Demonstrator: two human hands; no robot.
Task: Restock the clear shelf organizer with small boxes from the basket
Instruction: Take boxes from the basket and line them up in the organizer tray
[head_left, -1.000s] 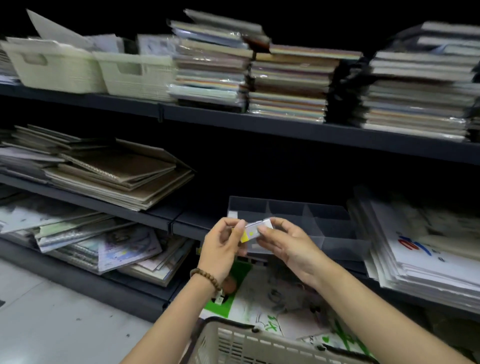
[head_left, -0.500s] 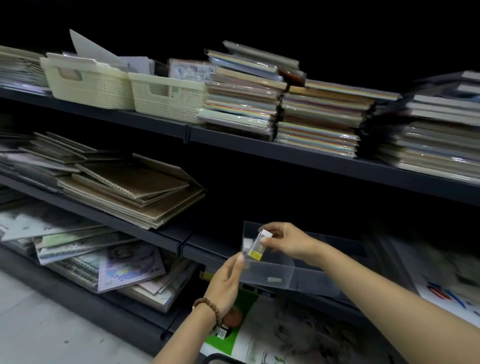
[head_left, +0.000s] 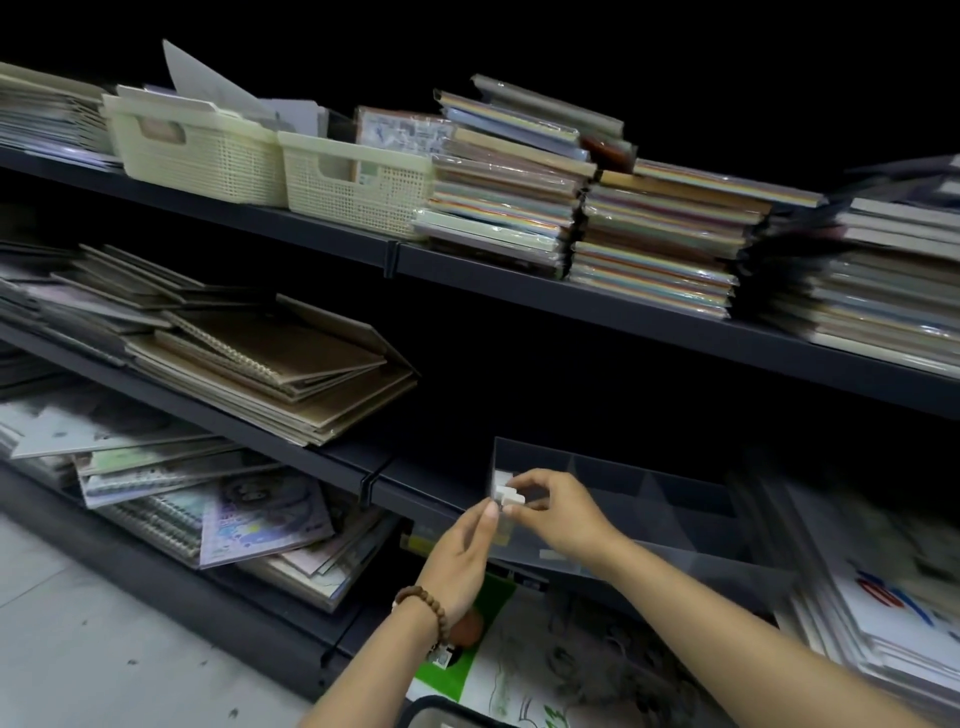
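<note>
The small box (head_left: 508, 496) was at the front left corner of the clear organizer (head_left: 649, 483), which sat on the middle shelf (head_left: 431, 483). The right hand (head_left: 563, 514) pinched its top end between thumb and fingers (head_left: 540, 483). The left hand (head_left: 462, 551) reached up with fairly straight fingers, the tips touching the box's near side and gripping nothing.

The box looked light, stiff and smooth-sided, so a two-finger hold on its narrow faces near the top seemed enough, and a hard squeeze might dent it. It was too blurred to tell if it was wrapped.

The organizer's front wall and inner dividers were the likeliest things to catch it. Stacked paper (head_left: 893, 597) crowded the organizer's right side, notebooks (head_left: 270, 358) lay to the left, and the basket (head_left: 436, 707) rim showed below.
</note>
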